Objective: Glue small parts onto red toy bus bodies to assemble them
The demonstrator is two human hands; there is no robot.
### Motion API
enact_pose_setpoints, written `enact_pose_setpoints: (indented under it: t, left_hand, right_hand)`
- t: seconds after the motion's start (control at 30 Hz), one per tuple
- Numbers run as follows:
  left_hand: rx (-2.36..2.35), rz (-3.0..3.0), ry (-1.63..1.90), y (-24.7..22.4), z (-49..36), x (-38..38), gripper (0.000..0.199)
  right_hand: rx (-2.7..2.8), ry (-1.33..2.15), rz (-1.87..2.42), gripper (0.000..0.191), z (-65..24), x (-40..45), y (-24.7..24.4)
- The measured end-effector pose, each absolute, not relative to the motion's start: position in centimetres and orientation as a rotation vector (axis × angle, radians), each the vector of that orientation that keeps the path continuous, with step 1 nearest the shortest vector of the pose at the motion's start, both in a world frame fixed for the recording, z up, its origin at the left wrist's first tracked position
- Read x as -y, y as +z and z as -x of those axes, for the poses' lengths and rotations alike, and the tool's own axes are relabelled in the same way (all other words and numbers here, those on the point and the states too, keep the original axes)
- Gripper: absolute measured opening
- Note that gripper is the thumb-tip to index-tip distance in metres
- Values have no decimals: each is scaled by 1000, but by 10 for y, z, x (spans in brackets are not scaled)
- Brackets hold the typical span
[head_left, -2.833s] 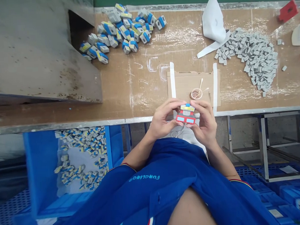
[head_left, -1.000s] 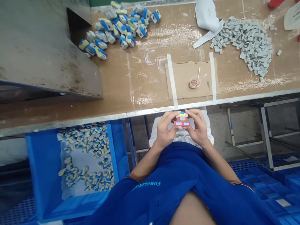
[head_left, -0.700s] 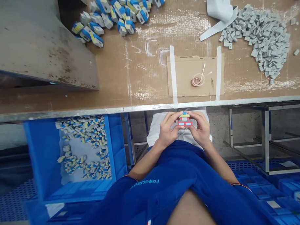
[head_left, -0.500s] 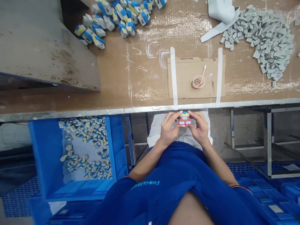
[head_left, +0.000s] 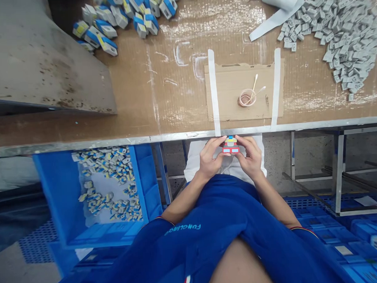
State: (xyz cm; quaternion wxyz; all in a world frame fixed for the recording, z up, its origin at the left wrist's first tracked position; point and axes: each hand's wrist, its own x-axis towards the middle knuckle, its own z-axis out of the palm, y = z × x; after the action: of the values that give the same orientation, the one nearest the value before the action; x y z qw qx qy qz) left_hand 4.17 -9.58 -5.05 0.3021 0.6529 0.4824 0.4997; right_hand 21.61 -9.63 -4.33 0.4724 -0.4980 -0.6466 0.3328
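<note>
A small block figure of red, blue, yellow and grey parts, with a red frame around light blue panels, is held between both hands just below the table edge. My left hand pinches its left side with fingers and thumb. My right hand grips its right side the same way. The fingers hide parts of the figure's sides and underside.
A taped cardboard sheet ahead holds a rubber-band coil and cotton swabs. Grey pieces lie heaped at right, blue-and-grey pieces at left. A blue crate of pieces stands at lower left, below a sloped metal sheet.
The figure and both hands have dropped lower and closer to my lap, now near the table edge. The view has shifted, moving the table contents upward. Both hands keep hold.
</note>
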Motion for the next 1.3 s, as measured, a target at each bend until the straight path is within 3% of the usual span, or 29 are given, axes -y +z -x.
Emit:
enact_pose_setpoints:
  t: [0.57, 1.03, 1.3]
  left_hand:
    - [-1200, -1575, 1375, -57, -43, 96, 47]
    - [-1287, -1608, 1302, -44, -45, 97, 47]
    - [-1375, -1585, 1267, -37, -50, 99, 49]
  right_hand:
    - [1607, 835, 1188, 56, -220, 93, -36]
    - [1656, 885, 1182, 53, -223, 90, -28]
    - [1701, 913, 1201, 43, -225, 85, -23]
